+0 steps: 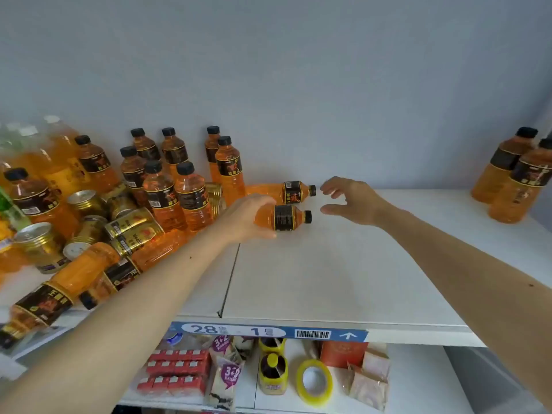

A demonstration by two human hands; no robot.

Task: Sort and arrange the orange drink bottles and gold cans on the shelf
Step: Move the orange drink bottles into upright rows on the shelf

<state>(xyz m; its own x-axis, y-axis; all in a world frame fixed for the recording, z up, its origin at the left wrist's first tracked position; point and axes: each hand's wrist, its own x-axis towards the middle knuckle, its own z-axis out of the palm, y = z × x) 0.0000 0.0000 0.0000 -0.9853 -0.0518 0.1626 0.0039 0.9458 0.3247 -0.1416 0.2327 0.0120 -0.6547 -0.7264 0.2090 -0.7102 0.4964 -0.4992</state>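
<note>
**Bottle in hand-over at mid-shelf; sorting at an early stage**

The left hand (248,216) grips an orange bottle (283,217) round its base, fingers curled about it, the bottle held horizontal with its black cap pointing right, just above the shelf (328,279) near the middle of its back edge. The right hand (352,201) is spread wide, fingers apart and thumb below, holding nothing, its fingertips just beside the cap. A second bottle (286,191) lies on its side behind the held one, close to the back wall.

The left end of the shelf carries a mixed heap: upright bottles (176,180), toppled bottles (74,279) at the front left corner, and gold cans (131,228), some tipped over. Two sorted bottles (513,174) stand upright at the right end, toward the back.

Judgement: the step in hand is a pass from left to right, the bottle probably bound for the right-end group. The next move calls for the right hand to close round the neck or body before the left lets go, then stand it upright beside the pair. Most items remain unsorted.
</note>
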